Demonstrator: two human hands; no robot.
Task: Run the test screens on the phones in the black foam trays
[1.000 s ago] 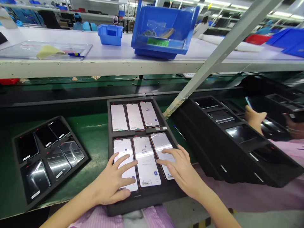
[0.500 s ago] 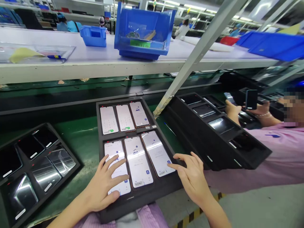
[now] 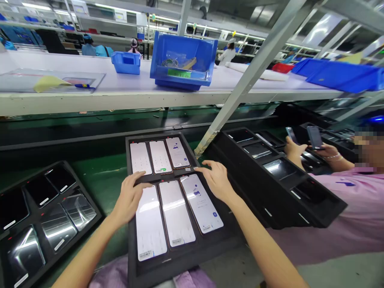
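A black foam tray (image 3: 180, 264) in front of me holds several smartphones with lit white screens, set in two rows. My left hand (image 3: 129, 196) is open, its fingertips over the lower end of the far-left phone (image 3: 141, 158), its thumb near the top of the near-left phone (image 3: 151, 224). Open too, my right hand (image 3: 216, 180) has its thumb and fingers apart, close to the tray's divider below the far-right phone (image 3: 177, 153). Whether its fingertips touch anything is unclear. The near-middle phone (image 3: 177, 212) looks mostly blank; the near-right phone (image 3: 202, 204) displays blue graphics.
Another tray (image 3: 97, 216) of dark-screened phones lies left on the green surface. Stacked black trays (image 3: 255, 196) stand right, beside a co-worker (image 3: 336, 200) holding phones. A slanted metal post (image 3: 240, 88) rises behind my tray. Blue bins (image 3: 183, 60) sit on the white shelf (image 3: 114, 102).
Both hands have moved away from me, from the near row toward the row divide. The near-left and near-middle screens went from blue graphics to mostly blank. The camera view has tilted up slightly.
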